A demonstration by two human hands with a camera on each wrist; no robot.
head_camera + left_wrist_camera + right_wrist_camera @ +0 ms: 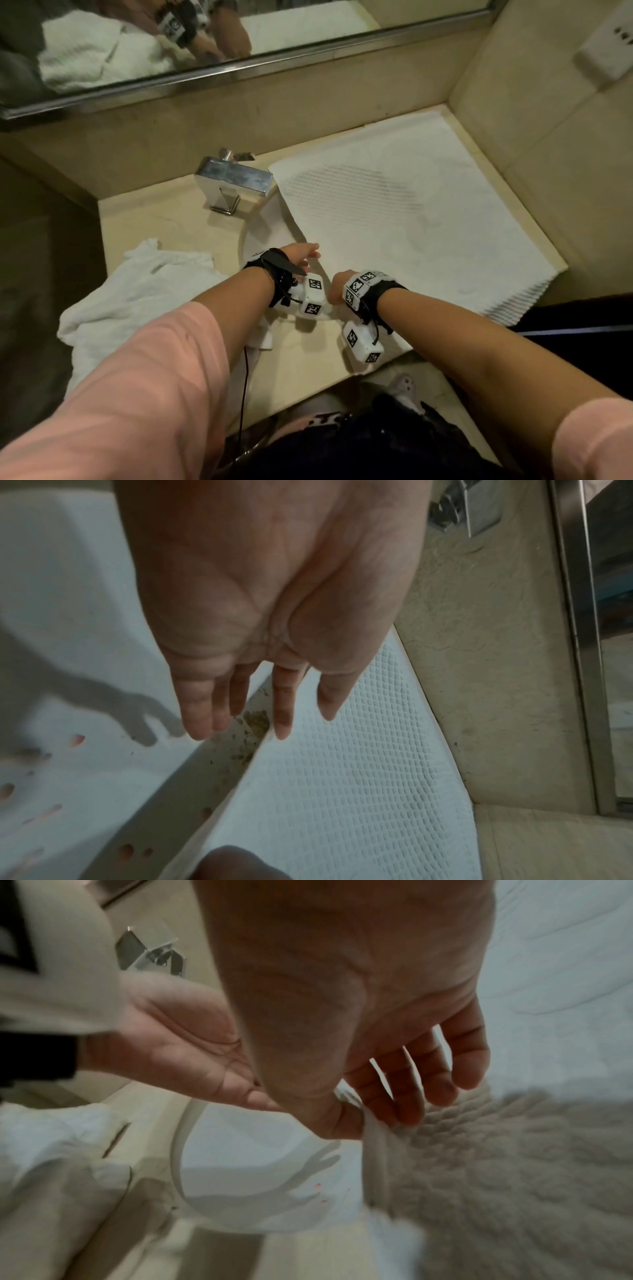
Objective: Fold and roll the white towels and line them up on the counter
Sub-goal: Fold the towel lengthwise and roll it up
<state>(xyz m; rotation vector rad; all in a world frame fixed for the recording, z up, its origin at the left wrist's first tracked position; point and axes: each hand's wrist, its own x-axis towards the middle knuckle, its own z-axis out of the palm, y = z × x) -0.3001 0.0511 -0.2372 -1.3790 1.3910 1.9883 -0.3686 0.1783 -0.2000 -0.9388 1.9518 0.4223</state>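
A large white towel lies spread flat on the right half of the counter, its left edge hanging over the sink. My right hand pinches that near-left edge between thumb and fingers and lifts it slightly. In the head view the right hand is mostly hidden behind its wristband. My left hand hovers just left of it with straight fingers, over the towel's edge, holding nothing. A second white towel lies crumpled on the counter's left side.
A chrome faucet stands behind the white sink between the two towels. Beige walls close in the counter at the back and right, with a mirror above. The counter's front edge runs just below my wrists.
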